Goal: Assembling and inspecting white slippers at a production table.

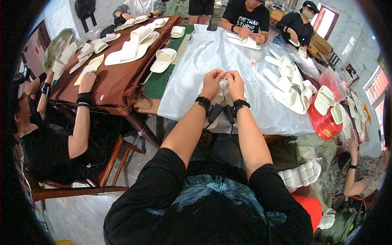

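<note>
Above the table's near edge my left hand [212, 84] and my right hand [235, 85] meet, thumbs and fingertips pinched together. What they hold between the tips, if anything, is too small to make out. White slippers [221, 96] lie just below, largely hidden by my hands and wrists. Each wrist wears a black band with a dark device. To the right of my hands, small pale bits [268, 97] are scattered on the clear plastic sheet [183, 92] that covers the tabletop.
White slippers [281, 83] crowd the table's right side, beside a red plastic bag [324, 122]. More slippers [127, 52] stand on a brown-covered table [116, 83] at left, where a person's hand [88, 81] touches a yellowish sheet [90, 68]. Other people sit across and at right.
</note>
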